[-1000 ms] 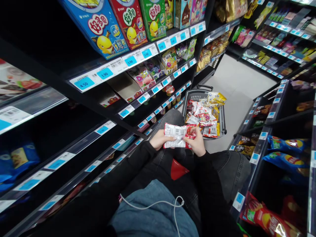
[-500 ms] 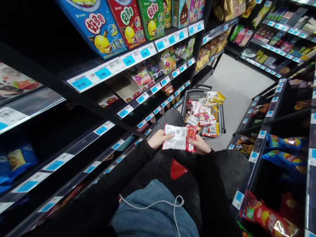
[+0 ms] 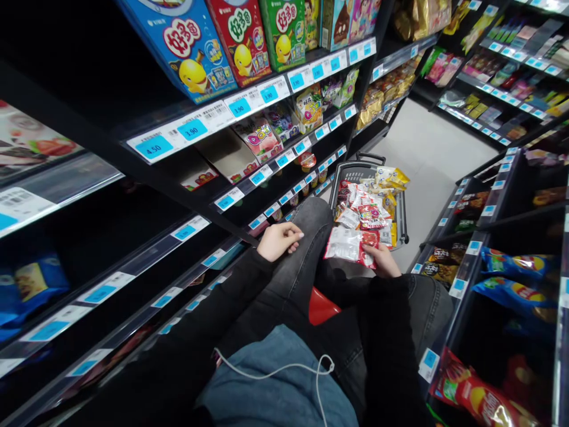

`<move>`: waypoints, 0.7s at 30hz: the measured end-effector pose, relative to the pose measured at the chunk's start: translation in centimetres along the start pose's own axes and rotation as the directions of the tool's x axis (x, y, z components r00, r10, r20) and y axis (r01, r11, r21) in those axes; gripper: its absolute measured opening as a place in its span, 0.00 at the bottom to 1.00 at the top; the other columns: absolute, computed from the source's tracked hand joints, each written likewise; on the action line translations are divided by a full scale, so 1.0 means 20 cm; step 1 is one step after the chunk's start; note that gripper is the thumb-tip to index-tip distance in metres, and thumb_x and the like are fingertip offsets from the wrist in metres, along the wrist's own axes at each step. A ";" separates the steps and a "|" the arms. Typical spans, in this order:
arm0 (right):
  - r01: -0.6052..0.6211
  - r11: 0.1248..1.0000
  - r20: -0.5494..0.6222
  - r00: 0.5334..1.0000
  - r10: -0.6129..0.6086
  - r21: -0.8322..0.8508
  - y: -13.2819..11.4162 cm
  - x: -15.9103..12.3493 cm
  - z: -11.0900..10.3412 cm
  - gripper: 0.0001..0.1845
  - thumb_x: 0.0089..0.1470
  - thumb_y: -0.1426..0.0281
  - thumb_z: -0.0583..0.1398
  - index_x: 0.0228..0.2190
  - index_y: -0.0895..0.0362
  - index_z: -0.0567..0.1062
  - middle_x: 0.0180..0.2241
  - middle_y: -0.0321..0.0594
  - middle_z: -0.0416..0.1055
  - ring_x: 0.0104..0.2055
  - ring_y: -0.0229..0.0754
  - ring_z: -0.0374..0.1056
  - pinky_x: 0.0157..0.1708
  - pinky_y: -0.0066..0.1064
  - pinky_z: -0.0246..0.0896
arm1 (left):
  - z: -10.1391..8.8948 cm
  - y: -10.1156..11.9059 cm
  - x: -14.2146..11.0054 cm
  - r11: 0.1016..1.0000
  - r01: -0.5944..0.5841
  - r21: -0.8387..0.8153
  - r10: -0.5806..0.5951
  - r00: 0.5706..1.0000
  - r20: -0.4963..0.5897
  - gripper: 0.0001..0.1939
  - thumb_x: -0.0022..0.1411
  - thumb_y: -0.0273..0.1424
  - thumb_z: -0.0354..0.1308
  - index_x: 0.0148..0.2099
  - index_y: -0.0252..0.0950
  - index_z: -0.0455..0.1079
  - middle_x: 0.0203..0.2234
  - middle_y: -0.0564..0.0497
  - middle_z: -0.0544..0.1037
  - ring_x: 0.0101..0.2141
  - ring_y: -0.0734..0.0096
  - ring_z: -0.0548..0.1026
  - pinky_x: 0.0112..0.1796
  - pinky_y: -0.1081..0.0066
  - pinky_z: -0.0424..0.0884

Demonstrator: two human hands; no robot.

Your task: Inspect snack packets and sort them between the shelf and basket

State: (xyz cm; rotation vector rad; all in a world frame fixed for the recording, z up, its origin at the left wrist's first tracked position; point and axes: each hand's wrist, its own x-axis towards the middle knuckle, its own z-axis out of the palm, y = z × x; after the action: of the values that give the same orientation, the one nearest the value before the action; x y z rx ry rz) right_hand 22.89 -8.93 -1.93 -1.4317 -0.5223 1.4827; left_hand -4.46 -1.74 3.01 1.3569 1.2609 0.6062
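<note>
My right hand point(image 3: 384, 261) grips the right end of a red-and-white snack packet point(image 3: 344, 244), thumb on top. The packet's pale printed side faces up, just in front of the grey shopping basket point(image 3: 403, 222). In the basket lies a heap of small snack bags, among them a red-and-white candy bag point(image 3: 372, 216) and a yellow-and-white bag point(image 3: 391, 177). My left hand point(image 3: 281, 240) is apart from the packet, over my left knee, its fingers curled together with nothing visible in them.
Shelving with price tags point(image 3: 153, 145) runs along the left, bearing blue point(image 3: 191, 47), red and green snack boxes. Lower racks on the right hold blue chip bags point(image 3: 511, 261) and a red chip bag point(image 3: 484, 394). A red seat point(image 3: 322, 307) shows between my legs.
My left hand has let go of the packet and drawn back slightly left. My right hand has carried the packet right, towards the basket.
</note>
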 end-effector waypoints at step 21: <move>-0.198 0.917 -0.222 0.967 0.125 -0.345 0.17 0.38 -0.13 0.05 0.44 0.69 0.59 0.28 0.57 0.69 0.27 0.43 0.75 0.24 0.40 0.71 0.23 0.30 0.69 | -0.86 0.31 0.91 0.791 -0.030 0.611 0.378 0.809 -0.450 0.20 0.55 0.26 0.52 0.51 0.27 0.63 0.48 0.35 0.69 0.51 0.51 0.64 0.53 0.56 0.55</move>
State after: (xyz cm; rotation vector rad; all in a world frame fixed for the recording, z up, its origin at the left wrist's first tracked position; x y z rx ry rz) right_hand 25.29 -4.86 -9.22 -1.9332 -0.5894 1.3995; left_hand -12.44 22.37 7.34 1.9431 1.8886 0.8607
